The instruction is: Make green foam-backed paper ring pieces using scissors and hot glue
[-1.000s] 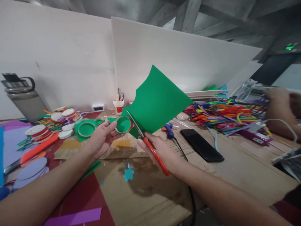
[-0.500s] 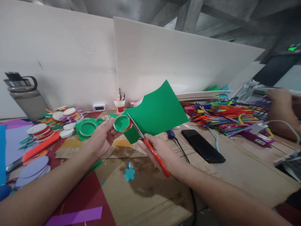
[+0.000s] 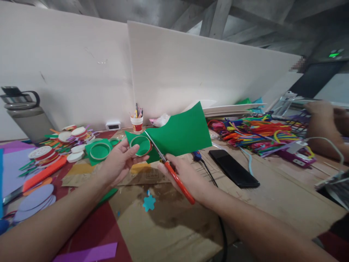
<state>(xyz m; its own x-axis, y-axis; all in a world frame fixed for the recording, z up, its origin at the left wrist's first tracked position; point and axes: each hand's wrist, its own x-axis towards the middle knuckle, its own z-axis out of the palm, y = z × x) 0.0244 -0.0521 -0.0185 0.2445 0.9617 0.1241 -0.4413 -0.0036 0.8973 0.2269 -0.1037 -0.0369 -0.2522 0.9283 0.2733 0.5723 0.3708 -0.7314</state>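
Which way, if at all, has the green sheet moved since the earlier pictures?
Yes: against the white board, the upper corner of the green sheet has swung down and to the right.

A gray bottle (image 3: 29,122) stands at the far left in front of a white panel (image 3: 68,65); to its right, a small white device (image 3: 113,126) sits near a paper cup (image 3: 136,124) holding pens (image 3: 136,110). A black phone (image 3: 233,169) lies flat on the brown tabletop (image 3: 283,198), with multicolored pipe cleaners (image 3: 253,130) heaped behind it. A purple power strip (image 3: 296,160) and a white adapter (image 3: 297,146) lie right of the phone.
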